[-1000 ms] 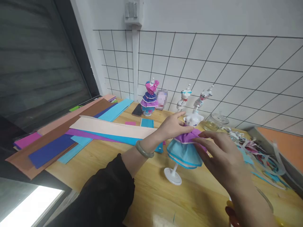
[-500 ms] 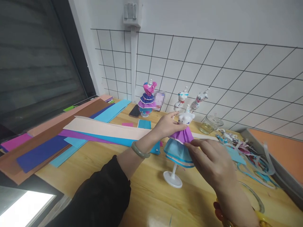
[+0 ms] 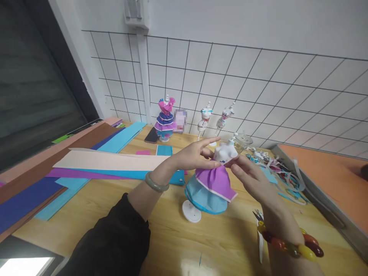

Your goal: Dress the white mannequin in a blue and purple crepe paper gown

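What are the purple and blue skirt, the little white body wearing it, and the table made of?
Skirt: probably paper, matte, with stiff folds and crisp edges, though thin cloth is possible.
White body: likely hard plastic, smooth and slightly shiny.
Table: wood, or a wood-look surface, with pale brown grain and a shiny patch of reflected light.
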Available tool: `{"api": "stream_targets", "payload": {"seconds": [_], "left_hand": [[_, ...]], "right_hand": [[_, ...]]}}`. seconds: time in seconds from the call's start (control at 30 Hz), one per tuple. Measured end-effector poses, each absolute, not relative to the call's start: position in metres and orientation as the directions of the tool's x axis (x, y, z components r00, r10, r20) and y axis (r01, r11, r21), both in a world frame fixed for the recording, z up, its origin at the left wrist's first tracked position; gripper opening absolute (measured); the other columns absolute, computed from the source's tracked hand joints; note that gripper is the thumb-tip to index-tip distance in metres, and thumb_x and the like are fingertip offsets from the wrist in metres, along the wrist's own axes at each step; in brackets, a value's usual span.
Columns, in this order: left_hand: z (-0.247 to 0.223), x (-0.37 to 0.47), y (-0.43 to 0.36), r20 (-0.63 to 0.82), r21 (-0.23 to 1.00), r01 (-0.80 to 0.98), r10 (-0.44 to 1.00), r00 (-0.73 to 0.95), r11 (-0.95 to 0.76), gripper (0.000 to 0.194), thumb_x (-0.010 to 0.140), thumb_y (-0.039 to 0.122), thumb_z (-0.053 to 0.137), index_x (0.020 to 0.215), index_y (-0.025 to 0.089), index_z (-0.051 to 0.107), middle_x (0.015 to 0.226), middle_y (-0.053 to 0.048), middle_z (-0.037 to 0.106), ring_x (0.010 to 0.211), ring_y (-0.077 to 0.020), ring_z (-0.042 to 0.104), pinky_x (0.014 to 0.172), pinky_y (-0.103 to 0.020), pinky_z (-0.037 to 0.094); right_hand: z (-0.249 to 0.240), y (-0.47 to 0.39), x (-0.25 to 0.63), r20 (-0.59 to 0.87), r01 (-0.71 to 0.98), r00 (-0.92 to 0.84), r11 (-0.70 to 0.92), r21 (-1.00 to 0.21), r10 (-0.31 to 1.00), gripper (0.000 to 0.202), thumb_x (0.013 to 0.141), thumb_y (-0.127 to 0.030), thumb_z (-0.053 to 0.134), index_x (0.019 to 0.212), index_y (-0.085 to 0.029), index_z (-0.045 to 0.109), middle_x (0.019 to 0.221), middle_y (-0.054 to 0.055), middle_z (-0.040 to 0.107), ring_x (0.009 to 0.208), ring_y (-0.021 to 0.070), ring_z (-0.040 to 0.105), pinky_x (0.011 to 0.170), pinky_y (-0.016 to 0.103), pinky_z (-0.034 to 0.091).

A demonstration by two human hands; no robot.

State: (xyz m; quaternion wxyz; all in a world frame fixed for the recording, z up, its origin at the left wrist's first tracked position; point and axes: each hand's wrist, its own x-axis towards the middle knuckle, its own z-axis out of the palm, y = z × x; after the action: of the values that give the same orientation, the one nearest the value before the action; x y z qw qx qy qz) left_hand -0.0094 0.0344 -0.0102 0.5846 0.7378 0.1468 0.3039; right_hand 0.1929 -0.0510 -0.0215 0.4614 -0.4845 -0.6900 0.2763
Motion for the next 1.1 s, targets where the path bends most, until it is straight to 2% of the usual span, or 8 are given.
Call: {"api": "stream_targets", "payload": {"seconds": [0.13,0.33,0.5,0.63,0.8,1.0,1.1], "left_hand": [[-0.015,-0.006,0.036,0.285,0.946,-0.146,0.532,0.798,-0.289,0.092,0.073,0.029,0.075,0.15,0.017,0.026,0.077,0.001,0.061,0.084,-0.0131,0.057,0.088,-0.033,0.043],[-0.018,-0.005,0.036,0.276,0.944,-0.131,0.504,0.818,-0.303,0.09,0.077,0.033,0.073,0.151,0.023,0.024,0.075,0.002,0.058,0.084,-0.0147,0.056,0.083,-0.033,0.044],[-0.018,-0.005,0.035,0.268,0.949,-0.131,0.515,0.814,-0.287,0.092,0.078,0.032,0.072,0.153,0.023,0.018,0.074,0.003,0.057,0.083,-0.0136,0.056,0.083,-0.031,0.044],[-0.017,-0.005,0.035,0.246,0.962,-0.139,0.522,0.817,-0.236,0.094,0.077,0.031,0.073,0.152,0.023,0.018,0.077,0.002,0.061,0.081,-0.0143,0.057,0.077,-0.031,0.044],[-0.016,-0.005,0.034,0.259,0.962,-0.173,0.509,0.821,-0.211,0.095,0.077,0.028,0.074,0.153,0.022,0.017,0.095,-0.006,0.069,0.087,-0.0162,0.061,0.086,-0.036,0.045],[-0.018,-0.002,0.03,0.37,0.908,-0.177,0.526,0.766,-0.38,0.087,0.078,0.028,0.072,0.151,0.023,0.025,0.106,-0.009,0.07,0.099,-0.0179,0.063,0.097,-0.039,0.045],[-0.017,-0.001,0.026,0.395,0.876,-0.134,0.53,0.75,-0.463,0.083,0.08,0.024,0.067,0.151,0.024,0.024,0.109,-0.008,0.07,0.101,-0.0172,0.063,0.099,-0.039,0.044]], "right_hand": [[-0.022,-0.049,0.201,0.263,0.271,-0.157,0.298,-0.915,0.952,0.029,0.086,-0.052,0.062,0.094,-0.025,0.061,0.085,0.003,0.064,0.081,0.0178,0.059,0.071,0.029,0.049],[-0.015,-0.052,0.204,0.103,0.284,-0.188,0.155,-0.946,0.977,0.034,0.077,-0.052,0.072,0.085,-0.021,0.063,0.078,0.002,0.059,0.069,0.0136,0.052,0.06,0.025,0.044],[-0.012,-0.055,0.204,-0.038,0.294,-0.214,0.027,-0.956,0.976,0.038,0.071,-0.055,0.075,0.077,-0.018,0.065,0.068,0.0,0.056,0.059,0.0111,0.048,0.05,0.024,0.036],[-0.013,-0.057,0.201,0.008,0.295,-0.21,0.071,-0.953,0.978,0.034,0.073,-0.05,0.076,0.075,-0.017,0.067,0.074,0.003,0.061,0.063,0.0119,0.05,0.054,0.025,0.038],[-0.015,-0.057,0.197,0.092,0.336,-0.215,0.162,-0.928,0.972,0.03,0.079,-0.046,0.072,0.073,-0.018,0.066,0.07,0.001,0.061,0.065,0.0123,0.051,0.059,0.027,0.041],[-0.019,-0.056,0.198,0.123,0.448,-0.137,0.172,-0.877,0.983,0.034,0.083,-0.05,0.066,0.072,-0.018,0.063,0.066,0.001,0.061,0.06,0.0122,0.051,0.056,0.027,0.041],[-0.021,-0.056,0.2,0.105,0.456,-0.119,0.149,-0.877,0.987,0.036,0.082,-0.053,0.065,0.072,-0.018,0.062,0.067,0.001,0.061,0.062,0.0131,0.051,0.056,0.027,0.041]]}}
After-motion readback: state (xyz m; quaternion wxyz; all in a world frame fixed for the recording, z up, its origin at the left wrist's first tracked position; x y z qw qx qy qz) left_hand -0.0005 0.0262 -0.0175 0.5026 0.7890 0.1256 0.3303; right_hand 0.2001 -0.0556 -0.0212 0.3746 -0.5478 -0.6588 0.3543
